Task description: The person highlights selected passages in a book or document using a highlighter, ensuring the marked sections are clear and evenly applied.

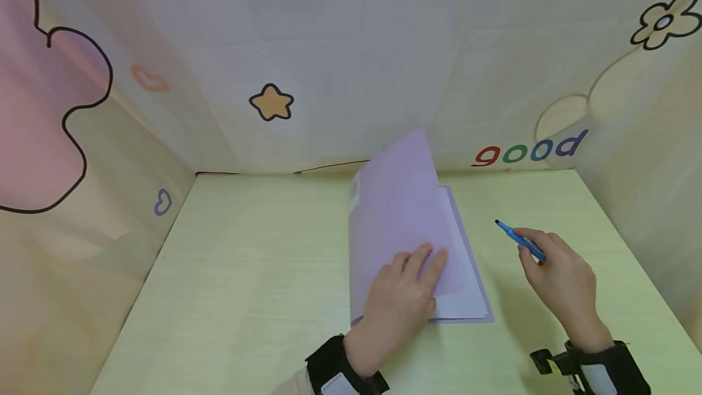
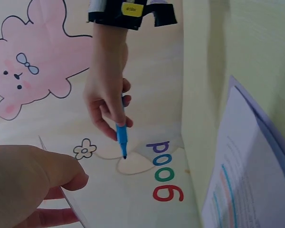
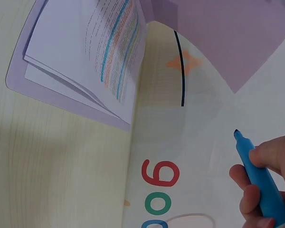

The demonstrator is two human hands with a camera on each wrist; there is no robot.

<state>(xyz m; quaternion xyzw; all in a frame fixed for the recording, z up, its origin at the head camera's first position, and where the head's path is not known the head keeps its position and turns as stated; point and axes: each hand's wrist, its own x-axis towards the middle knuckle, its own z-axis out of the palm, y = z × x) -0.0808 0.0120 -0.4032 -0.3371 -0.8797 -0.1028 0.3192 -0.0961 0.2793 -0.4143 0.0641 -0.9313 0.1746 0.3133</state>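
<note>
A purple-covered booklet (image 1: 392,200) lies on the table with its front cover raised and tilted to the left. My left hand (image 1: 400,291) pinches that cover; the left wrist view shows thumb and fingers on its two sides. White pages (image 1: 463,288) show beneath it, and in the right wrist view the printed text (image 3: 116,52) carries blue and orange highlighted lines. To the right of the booklet, my right hand (image 1: 565,273) holds a blue highlighter (image 3: 263,183) above the table. Its dark tip is uncovered and points away from the hand, touching nothing.
The pale wood-grain table (image 1: 247,261) extends on both sides of the booklet. Behind it hangs a white cloth (image 1: 329,47) printed with a star, a flower and the word "good". More cloth (image 1: 658,169) closes off the left and right sides.
</note>
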